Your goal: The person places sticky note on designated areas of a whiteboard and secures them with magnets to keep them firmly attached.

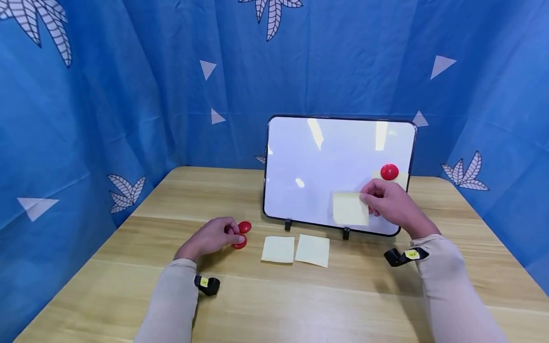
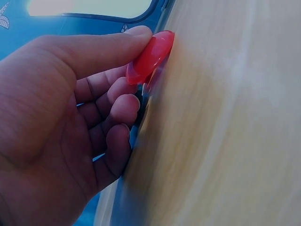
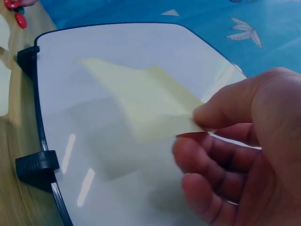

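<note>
My right hand (image 1: 389, 202) pinches a pale yellow sticky note (image 1: 349, 209) by its upper right corner, in front of the lower part of a whiteboard (image 1: 326, 162). In the right wrist view the note (image 3: 146, 103) looks bent, with its far edge off the board. A red round magnet (image 1: 389, 172) sits over another sticky note (image 1: 402, 179) at the board's right side, partly hidden by that hand. On the left, my left hand (image 1: 214, 237) pinches a red magnet (image 2: 151, 56) between thumb and fingers, tilted at the tabletop. Beside it lies a second red magnet (image 1: 245, 226).
Two more sticky notes, a left one (image 1: 278, 249) and a right one (image 1: 312, 250), lie on the wooden table (image 1: 300, 305) before the board. Black feet (image 1: 346, 233) support the board's lower edge. A blue patterned curtain (image 1: 171, 95) hangs behind and at both sides.
</note>
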`<state>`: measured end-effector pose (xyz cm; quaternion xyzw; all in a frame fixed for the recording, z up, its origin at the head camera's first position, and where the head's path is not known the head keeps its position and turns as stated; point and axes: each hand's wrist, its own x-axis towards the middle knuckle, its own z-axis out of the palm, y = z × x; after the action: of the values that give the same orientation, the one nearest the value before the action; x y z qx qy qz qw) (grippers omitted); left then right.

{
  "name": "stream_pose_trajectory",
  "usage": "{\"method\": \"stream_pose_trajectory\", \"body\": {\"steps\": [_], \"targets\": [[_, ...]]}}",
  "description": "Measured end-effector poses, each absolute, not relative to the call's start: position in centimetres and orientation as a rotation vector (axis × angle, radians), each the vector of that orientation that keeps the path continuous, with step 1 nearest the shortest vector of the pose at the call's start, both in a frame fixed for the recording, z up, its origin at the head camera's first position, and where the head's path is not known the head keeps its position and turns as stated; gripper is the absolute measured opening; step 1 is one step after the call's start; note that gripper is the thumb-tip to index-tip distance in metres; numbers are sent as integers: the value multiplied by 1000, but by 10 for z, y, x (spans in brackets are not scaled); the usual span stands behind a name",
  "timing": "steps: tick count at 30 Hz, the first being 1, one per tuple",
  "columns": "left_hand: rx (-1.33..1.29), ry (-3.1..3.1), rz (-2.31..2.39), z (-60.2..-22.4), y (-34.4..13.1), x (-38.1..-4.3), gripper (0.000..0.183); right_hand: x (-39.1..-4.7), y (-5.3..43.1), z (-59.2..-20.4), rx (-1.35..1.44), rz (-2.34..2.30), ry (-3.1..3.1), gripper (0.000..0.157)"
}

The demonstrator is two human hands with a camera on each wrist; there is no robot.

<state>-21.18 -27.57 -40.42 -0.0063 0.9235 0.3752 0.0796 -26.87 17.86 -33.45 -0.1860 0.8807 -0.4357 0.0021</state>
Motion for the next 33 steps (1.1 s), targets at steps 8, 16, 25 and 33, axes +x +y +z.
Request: {"method": "stream_pose_trajectory", "body": {"steps": [8, 16, 25, 33], "targets": [[7, 2742, 1131, -397, -273, -215, 28, -271, 170, -329, -468, -1558, 2837, 26], [-42, 2735, 1143, -394, -276, -211, 32, -279, 160, -328, -397, -1748, 2837, 31], [-41, 2736, 1136, -395, -268, -214, 29, -276, 171, -333, -417, -1830, 2900, 28], [-67, 2743, 1156, -396, -267, -215, 28, -276, 174, -335, -351, -1874, 3012, 20]]}}
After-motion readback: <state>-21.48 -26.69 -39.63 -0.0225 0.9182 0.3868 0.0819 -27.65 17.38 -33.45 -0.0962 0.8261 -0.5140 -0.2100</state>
